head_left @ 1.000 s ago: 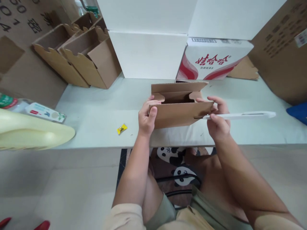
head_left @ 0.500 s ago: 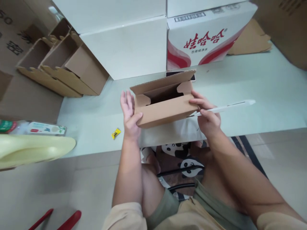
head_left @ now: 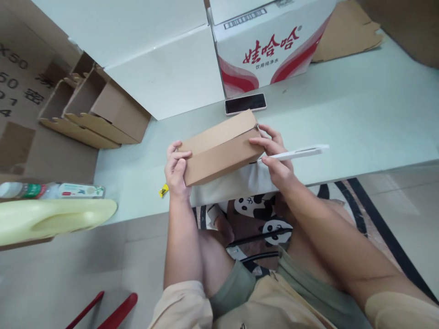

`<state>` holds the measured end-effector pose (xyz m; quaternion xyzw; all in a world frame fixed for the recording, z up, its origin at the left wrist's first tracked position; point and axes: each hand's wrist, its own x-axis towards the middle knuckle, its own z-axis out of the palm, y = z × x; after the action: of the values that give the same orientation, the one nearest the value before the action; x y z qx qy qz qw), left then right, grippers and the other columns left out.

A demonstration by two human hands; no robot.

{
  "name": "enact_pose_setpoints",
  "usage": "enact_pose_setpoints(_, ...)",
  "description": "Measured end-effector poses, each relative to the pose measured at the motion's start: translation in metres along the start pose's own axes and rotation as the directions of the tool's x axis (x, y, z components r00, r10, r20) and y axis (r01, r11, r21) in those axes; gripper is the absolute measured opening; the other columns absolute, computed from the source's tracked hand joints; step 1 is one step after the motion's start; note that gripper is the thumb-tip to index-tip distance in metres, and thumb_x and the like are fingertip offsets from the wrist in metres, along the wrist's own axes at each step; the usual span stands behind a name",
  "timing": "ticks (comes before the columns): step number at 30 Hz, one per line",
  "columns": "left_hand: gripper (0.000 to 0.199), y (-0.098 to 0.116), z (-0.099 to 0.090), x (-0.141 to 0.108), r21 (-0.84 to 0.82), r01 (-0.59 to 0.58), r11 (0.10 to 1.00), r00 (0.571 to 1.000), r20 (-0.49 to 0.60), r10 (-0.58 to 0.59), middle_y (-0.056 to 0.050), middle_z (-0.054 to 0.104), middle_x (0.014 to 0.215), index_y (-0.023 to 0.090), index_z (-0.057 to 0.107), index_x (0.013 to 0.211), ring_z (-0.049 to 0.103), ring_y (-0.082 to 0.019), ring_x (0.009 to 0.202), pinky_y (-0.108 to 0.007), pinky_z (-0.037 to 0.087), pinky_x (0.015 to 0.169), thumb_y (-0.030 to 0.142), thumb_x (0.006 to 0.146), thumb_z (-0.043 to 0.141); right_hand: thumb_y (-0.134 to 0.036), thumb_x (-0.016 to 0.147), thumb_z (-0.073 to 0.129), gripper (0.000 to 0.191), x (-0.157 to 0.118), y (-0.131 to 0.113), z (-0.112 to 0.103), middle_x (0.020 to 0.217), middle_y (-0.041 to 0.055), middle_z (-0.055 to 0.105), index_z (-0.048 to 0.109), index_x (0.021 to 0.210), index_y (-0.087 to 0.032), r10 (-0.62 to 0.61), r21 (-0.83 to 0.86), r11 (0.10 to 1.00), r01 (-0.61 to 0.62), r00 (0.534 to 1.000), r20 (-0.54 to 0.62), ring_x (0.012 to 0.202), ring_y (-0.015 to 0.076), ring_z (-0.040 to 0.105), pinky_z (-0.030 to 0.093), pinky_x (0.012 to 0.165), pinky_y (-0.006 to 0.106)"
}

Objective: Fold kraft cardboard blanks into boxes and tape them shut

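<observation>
A small brown cardboard box (head_left: 222, 157) is held up just above the near part of the table, its lid flap folded down over the top. My left hand (head_left: 178, 171) grips its left end, thumb on the front side and fingers at the lid's edge. At the right end, my right hand (head_left: 276, 155) presses fingers on the front side and the corner. That hand also clasps a slim white stick-like tool (head_left: 305, 151) pointing right; its exact kind is unclear. A small yellow wrapped packet (head_left: 163, 190) lies beside my left wrist, partly hidden.
A phone (head_left: 245, 104) lies behind the box on the pale table (head_left: 343, 109). White cartons (head_left: 171, 73) and a red-and-white water carton (head_left: 270, 59) stand at the back. Open cardboard boxes (head_left: 103, 109) are at left, near a bottle (head_left: 24, 189) and a pale yellow object (head_left: 58, 217).
The box's lid flap has gone from raised to folded down, covering the opening. My left fingers have curled onto the lid's edge. The view has shifted, and the phone now shows fully.
</observation>
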<state>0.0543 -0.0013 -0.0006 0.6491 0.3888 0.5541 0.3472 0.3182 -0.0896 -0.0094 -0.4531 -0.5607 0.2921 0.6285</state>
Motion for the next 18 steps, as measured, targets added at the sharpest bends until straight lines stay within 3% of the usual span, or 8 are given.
enact_pose_setpoints(5, 0.041, 0.002, -0.003, 0.002, 0.019, 0.119, 0.993, 0.993, -0.015, -0.118, -0.009, 0.054, 0.136, 0.022, 0.066, 0.082, 0.046, -0.034, 0.139, -0.049, 0.039, 0.114, 0.061, 0.073, 0.075, -0.055, 0.088, 0.054, 0.04, 0.003, -0.002, 0.001, 0.152, 0.001, 0.044, 0.068, 0.12, -0.037, 0.022, -0.016, 1.0, -0.022, 1.0, 0.014, 0.148, 0.0314, 0.037, 0.031, 0.123, 0.053)
enact_pose_setpoints(8, 0.04, 0.003, -0.006, 0.003, 0.034, 0.146, 0.989, 0.989, -0.027, -0.145, -0.009, 0.056, 0.133, 0.022, 0.068, 0.082, 0.048, -0.033, 0.137, -0.048, 0.04, 0.113, 0.059, 0.07, 0.079, -0.054, 0.086, 0.053, 0.047, 0.005, 0.003, 0.001, 0.154, 0.0011, 0.044, 0.063, 0.128, -0.035, 0.095, -0.036, 0.995, -0.094, 0.995, 0.023, 0.15, 0.031, 0.033, 0.03, 0.123, 0.054)
enact_pose_setpoints(11, 0.036, 0.0, -0.012, 0.003, 0.042, 0.17, 0.985, 0.985, -0.05, -0.168, -0.009, 0.057, 0.134, 0.023, 0.07, 0.085, 0.048, -0.032, 0.138, -0.045, 0.041, 0.114, 0.054, 0.07, 0.08, -0.052, 0.086, 0.048, 0.053, 0.007, 0.01, 0.001, 0.154, 0.0008, 0.048, 0.058, 0.134, -0.034, 0.182, 0.098, 0.979, -0.179, 0.983, -0.021, 0.146, 0.0298, 0.04, 0.037, 0.12, 0.053)
enact_pose_setpoints(14, 0.032, -0.005, -0.024, 0.004, -0.027, 0.225, 0.974, 0.97, -0.085, -0.226, -0.007, 0.057, 0.139, 0.024, 0.071, 0.089, 0.05, -0.03, 0.137, -0.044, 0.044, 0.112, 0.05, 0.072, 0.079, -0.047, 0.082, 0.051, 0.053, 0.008, 0.016, 0.002, 0.15, -0.0001, 0.054, 0.059, 0.133, -0.033, 0.326, 0.202, 0.929, -0.31, 0.944, -0.047, 0.144, 0.0302, 0.045, 0.035, 0.12, 0.054)
enact_pose_setpoints(18, 0.029, -0.004, -0.039, 0.003, -0.184, 0.29, 0.939, 0.945, -0.099, -0.311, -0.004, 0.062, 0.138, 0.027, 0.072, 0.096, 0.055, -0.026, 0.133, -0.044, 0.045, 0.113, 0.043, 0.072, 0.078, -0.044, 0.078, 0.057, 0.057, 0.008, 0.015, 0.009, 0.15, -0.0014, 0.057, 0.06, 0.133, -0.031, 0.423, 0.285, 0.854, -0.434, 0.9, 0.106, 0.145, 0.0296, 0.044, 0.029, 0.125, 0.054)
